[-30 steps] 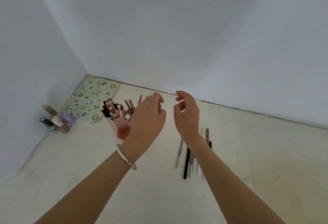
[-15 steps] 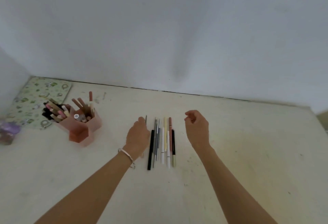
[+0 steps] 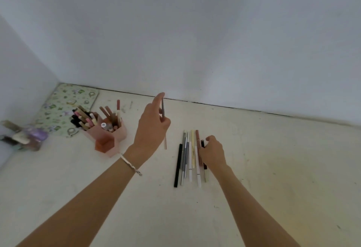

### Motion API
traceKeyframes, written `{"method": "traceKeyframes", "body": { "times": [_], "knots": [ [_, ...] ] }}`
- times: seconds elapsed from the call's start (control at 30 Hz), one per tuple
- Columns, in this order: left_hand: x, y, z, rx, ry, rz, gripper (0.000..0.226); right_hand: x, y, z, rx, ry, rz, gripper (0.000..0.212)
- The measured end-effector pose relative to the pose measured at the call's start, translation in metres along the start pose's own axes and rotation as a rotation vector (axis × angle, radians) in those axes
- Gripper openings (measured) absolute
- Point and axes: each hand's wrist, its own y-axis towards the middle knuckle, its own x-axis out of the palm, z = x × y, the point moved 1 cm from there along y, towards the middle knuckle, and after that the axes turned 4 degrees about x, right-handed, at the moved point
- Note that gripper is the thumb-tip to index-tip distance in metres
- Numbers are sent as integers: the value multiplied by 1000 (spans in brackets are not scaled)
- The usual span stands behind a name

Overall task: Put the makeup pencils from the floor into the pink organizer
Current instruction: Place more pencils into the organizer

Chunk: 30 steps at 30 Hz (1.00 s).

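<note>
Left hand [image 3: 151,127] pinching a raised pencil [image 3: 163,121] should carry it toward ten o'clock, tip-first into the pink organizer [image 3: 109,139]; right hand [image 3: 212,152] closing on floor pencils [image 3: 190,156], grasp unclear.

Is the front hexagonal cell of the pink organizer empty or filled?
Empty: the front cell of the pink organizer shows only bare inner walls, while the cells behind hold pencils.

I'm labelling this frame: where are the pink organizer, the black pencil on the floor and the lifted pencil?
pink organizer [image 3: 119,132]: head view, right outer wall.
black pencil [image 3: 178,165]: head view, mid-shaft.
lifted pencil [image 3: 163,109]: head view, upper shaft.
</note>
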Motion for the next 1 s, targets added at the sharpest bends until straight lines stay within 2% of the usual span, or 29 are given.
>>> {"method": "traceKeyframes", "body": {
  "times": [0.07,0.17,0.23,0.37,0.5,0.6,0.67,0.73,0.8,1.0],
  "knots": [
    [-32,9,-2,37,-11,147,70,-19,2,-14,-22,147,83,41],
    [-88,21,-12,87,29,343,67,-48,3,-49,-81,397,214,34],
    [-116,26,-21,80,79,414,63,-57,0,-74,-145,556,225,29],
    [-134,25,-42,20,194,403,59,-49,-16,-115,-240,766,204,26],
    [-125,18,-65,-25,310,291,45,-22,-35,-138,-301,818,215,24],
    [-125,13,-73,-19,583,228,30,6,-51,-155,-375,819,196,24],
    [-134,10,-71,87,642,327,32,25,-62,-168,-485,797,206,25],
    [-148,10,-66,167,588,441,32,43,-70,-182,-616,771,220,28],
    [-160,9,-61,177,496,496,33,62,-75,-194,-706,721,211,30],
    [-169,7,-57,68,321,465,35,111,-65,-192,-896,269,151,22]
  ]
}}
